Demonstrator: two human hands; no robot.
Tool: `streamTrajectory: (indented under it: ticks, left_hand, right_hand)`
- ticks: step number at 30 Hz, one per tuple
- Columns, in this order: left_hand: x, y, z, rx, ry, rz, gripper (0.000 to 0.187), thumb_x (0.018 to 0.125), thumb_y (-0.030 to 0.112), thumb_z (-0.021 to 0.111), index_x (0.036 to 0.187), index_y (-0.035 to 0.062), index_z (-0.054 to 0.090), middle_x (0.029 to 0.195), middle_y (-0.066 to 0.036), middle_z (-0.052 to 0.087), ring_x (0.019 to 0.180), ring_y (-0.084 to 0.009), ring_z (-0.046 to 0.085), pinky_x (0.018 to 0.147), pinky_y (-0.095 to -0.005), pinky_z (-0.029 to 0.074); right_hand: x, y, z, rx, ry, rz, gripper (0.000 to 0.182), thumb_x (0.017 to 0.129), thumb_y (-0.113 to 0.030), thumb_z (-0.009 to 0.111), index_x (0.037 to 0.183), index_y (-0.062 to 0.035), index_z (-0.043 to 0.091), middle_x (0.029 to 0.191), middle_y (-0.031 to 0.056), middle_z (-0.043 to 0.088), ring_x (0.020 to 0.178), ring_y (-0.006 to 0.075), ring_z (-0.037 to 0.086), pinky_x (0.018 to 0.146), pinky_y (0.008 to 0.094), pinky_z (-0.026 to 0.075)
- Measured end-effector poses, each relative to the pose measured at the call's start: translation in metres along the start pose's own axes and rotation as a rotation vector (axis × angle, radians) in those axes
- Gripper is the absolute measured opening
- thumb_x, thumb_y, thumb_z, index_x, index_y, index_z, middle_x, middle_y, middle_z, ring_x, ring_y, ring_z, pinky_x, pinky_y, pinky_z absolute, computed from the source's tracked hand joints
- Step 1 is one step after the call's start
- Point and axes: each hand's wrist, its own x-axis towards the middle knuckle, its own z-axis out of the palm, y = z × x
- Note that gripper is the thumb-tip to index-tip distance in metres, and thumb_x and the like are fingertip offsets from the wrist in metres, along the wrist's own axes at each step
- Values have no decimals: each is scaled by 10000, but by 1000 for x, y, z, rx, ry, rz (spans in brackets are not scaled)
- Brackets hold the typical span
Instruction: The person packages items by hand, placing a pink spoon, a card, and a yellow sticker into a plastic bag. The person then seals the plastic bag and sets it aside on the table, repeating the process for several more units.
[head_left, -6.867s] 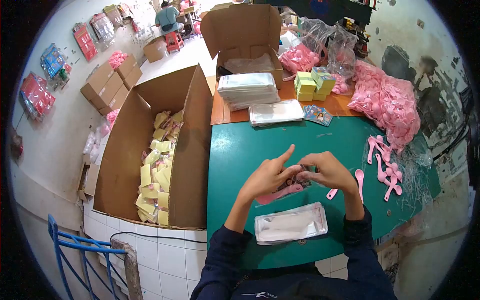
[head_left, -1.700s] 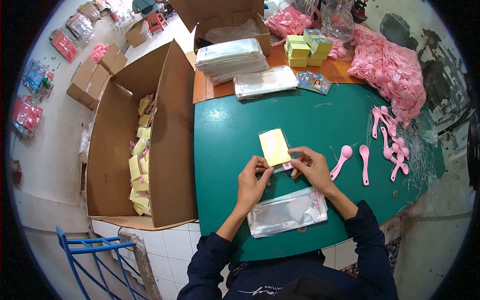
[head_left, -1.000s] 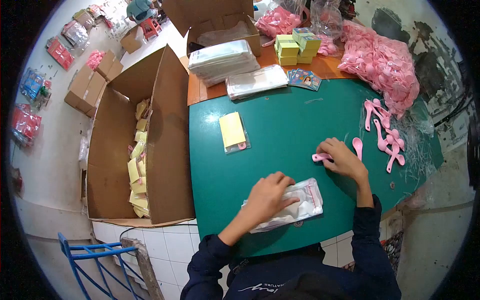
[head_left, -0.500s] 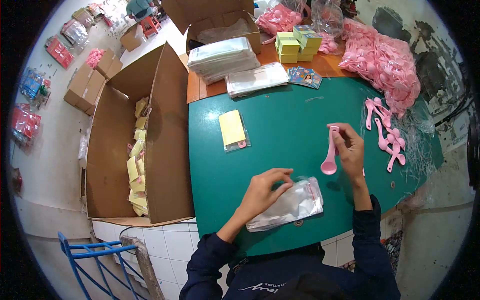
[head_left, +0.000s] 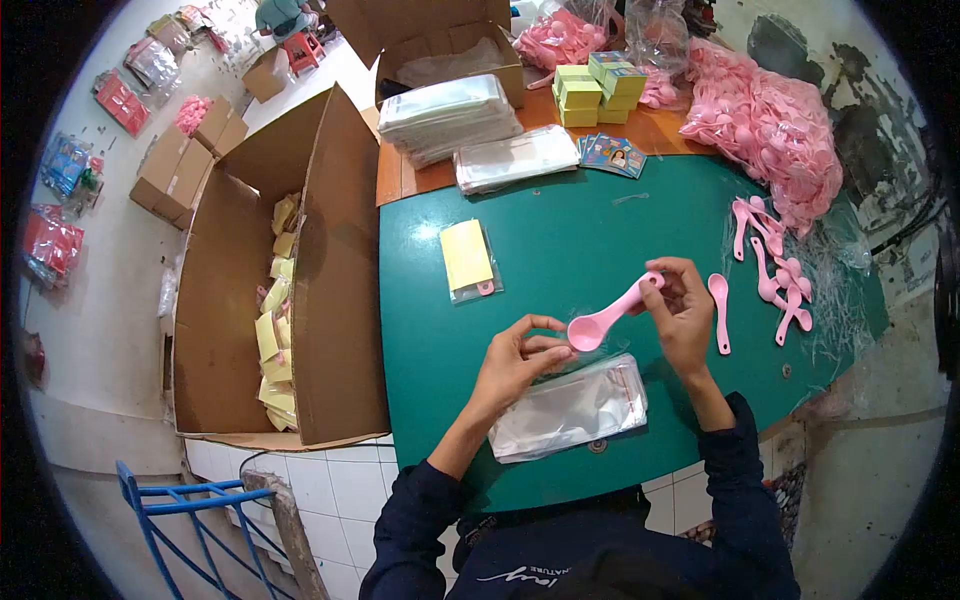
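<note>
My right hand [head_left: 682, 310] pinches a pink measuring spoon [head_left: 618, 308] by its handle end, the bowl pointing left. My left hand [head_left: 520, 362] is closed at the fingertips on a thin clear plastic bag [head_left: 562, 368], hard to see, right beside the spoon's bowl. Below both hands lies a stack of clear plastic bags [head_left: 575, 412]. Another pink spoon [head_left: 720, 314] rests on the table just right of my right hand. Farther off to the left is a bagged yellow card [head_left: 466, 256] with a pink handle end showing at its lower edge.
Several loose pink spoons [head_left: 765, 262] lie at the right, near a large heap of bagged spoons [head_left: 770, 120]. Yellow card stacks [head_left: 598, 92] and bag piles [head_left: 445, 120] line the back. A tall cardboard box [head_left: 345, 290] with packed pieces stands left of the green table [head_left: 430, 350].
My right hand has swung the spoon leftward, its bowl now beside my left fingertips. The left hand has lifted slightly off the bag stack. The spoon on the table has come into view.
</note>
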Motion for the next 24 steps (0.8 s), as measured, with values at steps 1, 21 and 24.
streamTrajectory:
  ticks: [1,21,24]
  left_hand:
    - [1,-1,-1,5,-4,1,283,851,70,618,1103,-3,512,943,-115,664,847,-119,628,713,-222,499]
    - [25,36,-4,-127,-30,326,305,965,229,438,1032,-23,598,955,-114,658,854,-144,634,755,-253,507]
    - [21,43,-9,-106,-61,466,299,965,230,437,1023,-15,597,952,-122,660,851,-158,644,741,-270,518]
  right_hand:
    - [-1,0,1,-15,-13,2,209,849,-34,590,1043,5,523,807,71,611,702,128,631,608,246,533]
    - [151,32,-5,-121,-407,-305,340,890,-346,517,963,-38,643,1036,138,602,993,247,542,830,361,429]
    - [232,135,-43,-957,-54,-177,326,835,-324,589,954,-23,619,996,177,599,965,311,554,798,376,442]
